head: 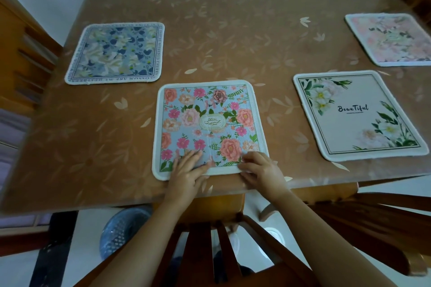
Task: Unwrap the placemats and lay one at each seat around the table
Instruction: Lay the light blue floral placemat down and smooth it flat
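Several square placemats lie flat on the brown table (233,42). A blue mat with pink flowers (207,123) sits at the near edge in front of me. My left hand (186,171) rests flat on its near edge with fingers straight. My right hand (261,170) touches the mat's near right corner, fingers bent over the edge. A blue and cream floral mat (116,53) lies at the left. A cream mat with the word "Beautiful" (356,114) lies at the right, and a pink floral mat (391,39) sits at the far right.
A wooden chair back (210,244) stands just below my arms at the table's near edge. Another chair (373,216) stands at the near right, and one (25,53) at the left. A blue basket (121,230) sits on the floor under the table.
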